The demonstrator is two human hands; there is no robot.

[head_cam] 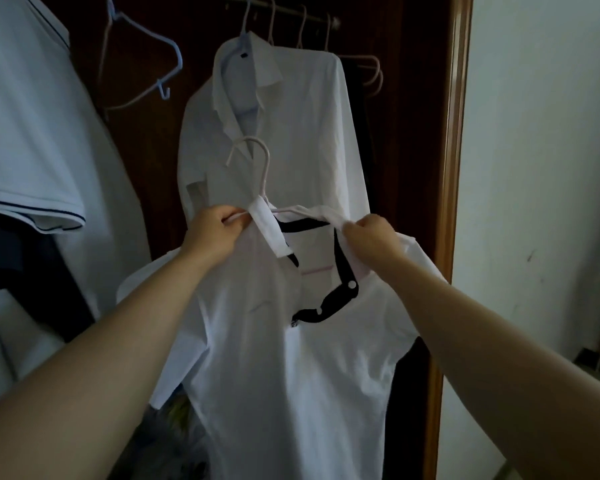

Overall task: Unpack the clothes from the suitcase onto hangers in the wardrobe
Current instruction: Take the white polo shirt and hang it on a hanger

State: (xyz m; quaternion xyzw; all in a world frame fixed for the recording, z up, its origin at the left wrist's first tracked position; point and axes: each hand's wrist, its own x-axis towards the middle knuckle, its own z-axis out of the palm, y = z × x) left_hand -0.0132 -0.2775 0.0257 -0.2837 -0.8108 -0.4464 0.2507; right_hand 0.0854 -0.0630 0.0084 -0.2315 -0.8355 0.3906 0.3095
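I see my left hand (212, 230) pinching the pink hanger (264, 168) at one shoulder of the white polo shirt (274, 368), and my right hand (368, 237) gripping that shirt at the other shoulder (fingertips buried in cloth). The garment hangs before the wardrobe, hiding the lower half of a hung white shirt (291, 133). The rail (291, 11) is cut off above.

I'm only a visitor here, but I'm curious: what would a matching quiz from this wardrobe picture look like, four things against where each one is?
Things
1. white collared shirt
2. white polo shirt with black neck trim
3. pale blue plastic hanger
4. pale pink plastic hanger

Places
A. hanging empty, upper left
B. inside the polo's neck, hook free
C. hanging from the metal rail
D. gripped by left hand and right hand

Pairs: 1-C, 2-D, 3-A, 4-B
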